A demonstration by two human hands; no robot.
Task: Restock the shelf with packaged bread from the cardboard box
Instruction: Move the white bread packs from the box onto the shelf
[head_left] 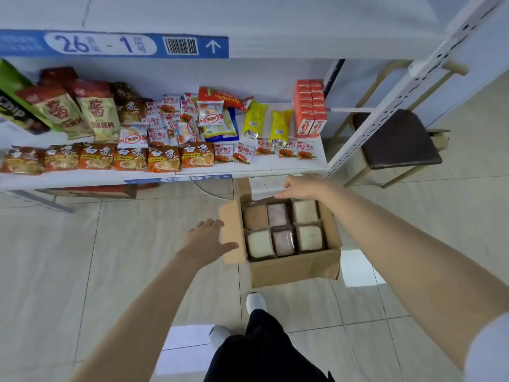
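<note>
— Where the cardboard box (289,244) sits on the tiled floor (82,257), just in front of the shelf (275,168), what is inside it?

— Six packs of packaged bread (259,244), two rows of three. The outer packs look pale, the middle ones darker and pinkish. All six lie in the box; none of them is on the shelf.

— And the hands?

— The left hand (209,238) is spread wide, fingers apart, its thumb and palm against the box's left flap (231,232), which stands folded outward. It grips nothing. The right hand (300,187) reaches over the far side of the box and pinches the edge of the far flap (264,186), which bears a white sheet with handwriting too blurred to read.

— What does the shelf carry?

— A front row of orange instant noodle packs (165,158) along the edge, with small red-and-white snack sachets (242,153) to their right. Behind them stand chip bags (99,117), two yellow packets (279,125) and a stack of red cartons (309,108) at the right end. A bare white strip lies between the yellow packets and the cartons.

— Anything beside the shelf?

— A dark-seated stool (396,139) stands to its right. At the bottom of the view, white shoes (256,301) and dark trousers (264,351) show, near the box's front wall.
</note>
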